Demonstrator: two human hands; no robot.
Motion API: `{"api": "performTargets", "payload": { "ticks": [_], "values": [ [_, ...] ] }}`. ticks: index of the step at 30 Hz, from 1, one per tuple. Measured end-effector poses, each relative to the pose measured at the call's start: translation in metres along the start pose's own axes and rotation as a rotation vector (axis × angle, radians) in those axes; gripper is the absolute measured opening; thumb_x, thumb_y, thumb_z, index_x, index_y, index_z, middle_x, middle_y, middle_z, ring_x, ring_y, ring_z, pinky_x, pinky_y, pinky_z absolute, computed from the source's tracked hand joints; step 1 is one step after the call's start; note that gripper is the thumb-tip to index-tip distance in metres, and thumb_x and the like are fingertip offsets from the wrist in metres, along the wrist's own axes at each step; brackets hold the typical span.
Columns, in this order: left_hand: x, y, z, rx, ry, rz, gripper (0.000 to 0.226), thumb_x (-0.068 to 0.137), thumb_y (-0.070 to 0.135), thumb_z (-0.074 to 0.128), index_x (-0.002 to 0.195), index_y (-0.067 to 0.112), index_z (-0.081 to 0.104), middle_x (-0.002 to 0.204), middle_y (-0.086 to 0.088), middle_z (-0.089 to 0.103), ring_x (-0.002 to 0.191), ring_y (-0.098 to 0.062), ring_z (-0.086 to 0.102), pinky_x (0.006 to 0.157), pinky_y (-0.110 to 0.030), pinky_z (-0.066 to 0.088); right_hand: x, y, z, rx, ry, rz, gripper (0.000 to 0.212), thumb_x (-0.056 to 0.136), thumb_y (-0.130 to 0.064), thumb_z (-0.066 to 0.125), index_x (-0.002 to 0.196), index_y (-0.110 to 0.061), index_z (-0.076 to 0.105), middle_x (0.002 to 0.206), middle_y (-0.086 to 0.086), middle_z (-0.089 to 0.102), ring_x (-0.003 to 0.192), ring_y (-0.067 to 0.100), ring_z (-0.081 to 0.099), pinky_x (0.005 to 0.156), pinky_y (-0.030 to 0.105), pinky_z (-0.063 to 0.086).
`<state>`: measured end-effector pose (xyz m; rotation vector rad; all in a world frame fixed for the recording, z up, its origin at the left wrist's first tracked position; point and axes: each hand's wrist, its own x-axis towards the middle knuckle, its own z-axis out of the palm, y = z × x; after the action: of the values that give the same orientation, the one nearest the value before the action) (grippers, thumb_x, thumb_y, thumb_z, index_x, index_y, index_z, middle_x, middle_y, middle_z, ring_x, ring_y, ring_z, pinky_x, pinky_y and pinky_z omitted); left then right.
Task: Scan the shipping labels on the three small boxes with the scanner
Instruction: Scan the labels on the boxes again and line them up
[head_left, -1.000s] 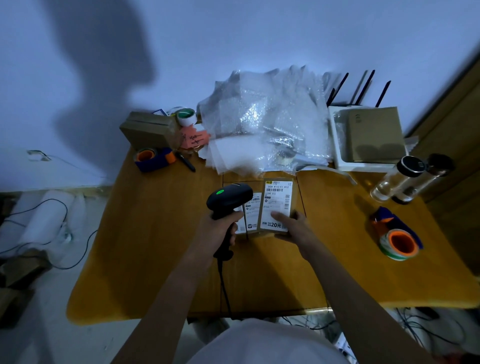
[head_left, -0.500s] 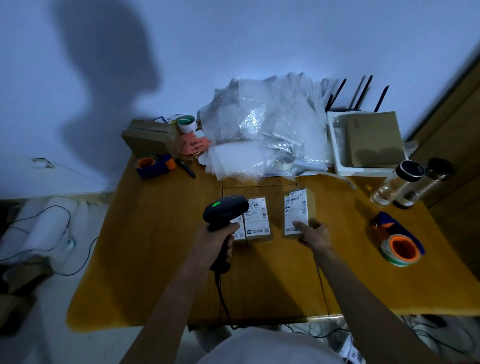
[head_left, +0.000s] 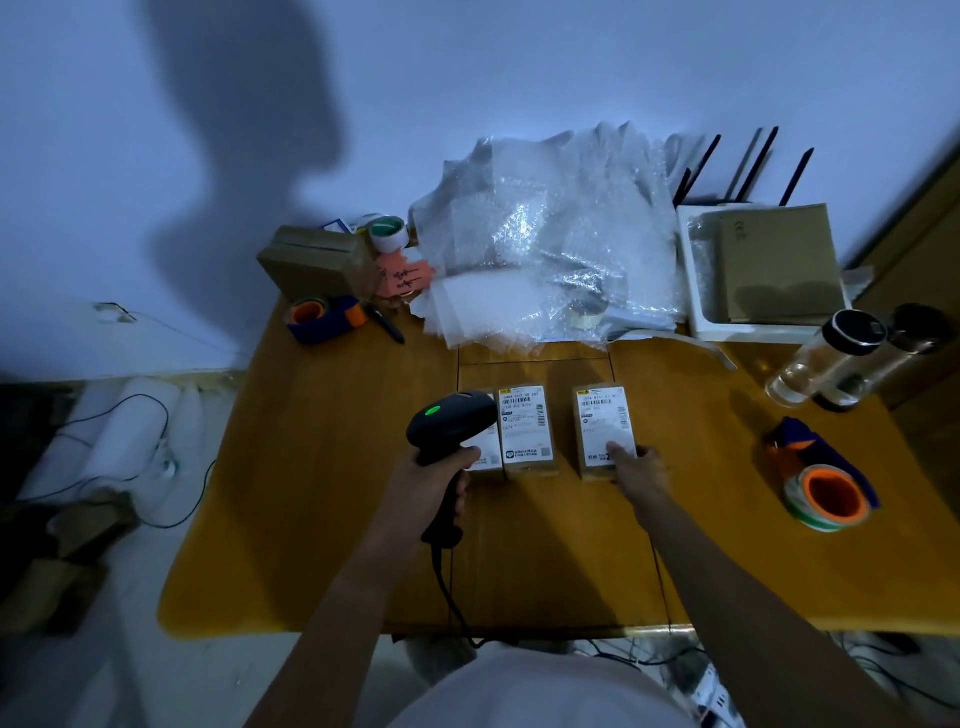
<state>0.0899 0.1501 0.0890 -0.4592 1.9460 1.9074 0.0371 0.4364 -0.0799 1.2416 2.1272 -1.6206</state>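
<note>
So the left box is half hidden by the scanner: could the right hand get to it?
Probably yes: the right hand rests on the right box, free to lift, though the middle box and scanner crowd the left box.

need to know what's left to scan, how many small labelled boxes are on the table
3, in a row mid-table: the left box half hidden behind the scanner, the middle box beside it, the right box apart, under the right hand.
</note>
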Motion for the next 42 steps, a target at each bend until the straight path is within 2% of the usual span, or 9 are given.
{"api": "performTargets", "payload": {
  "ticks": [2, 6, 15, 26, 31, 34, 36, 39, 42],
  "values": [
    [0.001, -0.001, -0.001, -0.004, 0.007, -0.006, 0.025, 0.09, 0.023, 0.075, 0.074, 0.009, 0.061, 0.058, -0.004, 0.055, 0.05, -0.019, 0.051, 0.059, -0.035, 0.045, 0.01, 0.007, 0.005, -0.106, 0.022, -0.029, 0.067, 0.089, -0.056, 0.066, 0.139, -0.015, 0.05, 0.135, 0.015, 0.057, 0.109, 0.034, 0.065, 0.089, 0.052, 0.059],
    [0.004, -0.003, -0.003, -0.022, 0.016, -0.023, 0.024, 0.088, 0.023, 0.076, 0.076, 0.009, 0.062, 0.058, -0.005, 0.055, 0.05, -0.019, 0.052, 0.061, -0.036, 0.045, 0.002, 0.0, 0.011, -0.241, 0.023, -0.087, 0.068, 0.093, -0.057, 0.06, 0.146, -0.015, 0.046, 0.14, 0.016, 0.055, 0.118, 0.038, 0.061, 0.094, 0.051, 0.055],
    [0.007, -0.005, -0.004, -0.032, 0.018, -0.034, 0.021, 0.087, 0.025, 0.077, 0.085, 0.009, 0.064, 0.061, -0.005, 0.055, 0.052, -0.018, 0.052, 0.062, -0.036, 0.045, 0.004, -0.004, 0.022, -0.264, -0.036, -0.127, 0.071, 0.089, -0.061, 0.059, 0.145, -0.019, 0.046, 0.132, 0.013, 0.063, 0.114, 0.033, 0.065, 0.091, 0.053, 0.058],
    [0.01, -0.002, -0.008, -0.078, 0.014, -0.029, 0.019, 0.088, 0.023, 0.076, 0.091, 0.008, 0.064, 0.061, -0.004, 0.056, 0.052, -0.018, 0.052, 0.058, -0.034, 0.047, 0.004, -0.012, 0.01, -0.312, -0.011, -0.183, 0.064, 0.091, -0.047, 0.068, 0.144, -0.018, 0.045, 0.135, 0.015, 0.059, 0.112, 0.032, 0.065, 0.088, 0.052, 0.06],
    [0.012, -0.002, -0.01, -0.058, -0.001, -0.034, 0.022, 0.087, 0.026, 0.077, 0.094, 0.008, 0.066, 0.064, -0.005, 0.057, 0.054, -0.019, 0.054, 0.063, -0.036, 0.048, -0.017, -0.027, 0.004, -0.354, 0.037, -0.217, 0.054, 0.096, -0.04, 0.065, 0.142, -0.018, 0.048, 0.142, 0.015, 0.048, 0.102, 0.028, 0.066, 0.078, 0.041, 0.061],
    [0.015, -0.002, -0.009, -0.062, -0.013, -0.037, 0.022, 0.086, 0.026, 0.077, 0.091, 0.009, 0.065, 0.065, -0.006, 0.057, 0.054, -0.02, 0.054, 0.063, -0.036, 0.048, -0.026, -0.034, 0.0, -0.398, 0.065, -0.234, 0.049, 0.099, -0.036, 0.062, 0.14, -0.013, 0.05, 0.142, 0.015, 0.044, 0.092, 0.021, 0.059, 0.063, 0.03, 0.05],
    [0.016, -0.001, -0.007, -0.095, -0.011, -0.055, 0.021, 0.087, 0.025, 0.077, 0.091, 0.008, 0.065, 0.065, -0.007, 0.057, 0.053, -0.02, 0.053, 0.059, -0.034, 0.048, -0.032, -0.041, 0.0, -0.398, 0.09, -0.282, 0.045, 0.099, -0.034, 0.061, 0.137, -0.011, 0.054, 0.14, 0.015, 0.047, 0.093, 0.024, 0.061, 0.059, 0.028, 0.048],
    [0.018, 0.003, -0.004, -0.21, -0.054, -0.115, 0.021, 0.089, 0.025, 0.074, 0.091, 0.005, 0.066, 0.064, -0.007, 0.056, 0.053, -0.02, 0.053, 0.055, -0.032, 0.048, -0.043, -0.054, 0.002, -0.335, 0.07, -0.393, 0.035, 0.098, -0.031, 0.063, 0.124, -0.009, 0.066, 0.128, 0.014, 0.064, 0.1, 0.026, 0.068, 0.076, 0.038, 0.059],
    [0.021, 0.01, -0.002, -0.235, -0.077, -0.123, 0.022, 0.093, 0.026, 0.069, 0.097, 0.004, 0.067, 0.064, -0.006, 0.058, 0.052, -0.019, 0.053, 0.054, -0.03, 0.048, -0.057, -0.072, 0.007, -0.202, -0.044, -0.425, 0.017, 0.098, -0.022, 0.063, 0.109, -0.012, 0.071, 0.106, 0.009, 0.074, 0.084, 0.018, 0.066, 0.074, 0.037, 0.057]
  ]
}}
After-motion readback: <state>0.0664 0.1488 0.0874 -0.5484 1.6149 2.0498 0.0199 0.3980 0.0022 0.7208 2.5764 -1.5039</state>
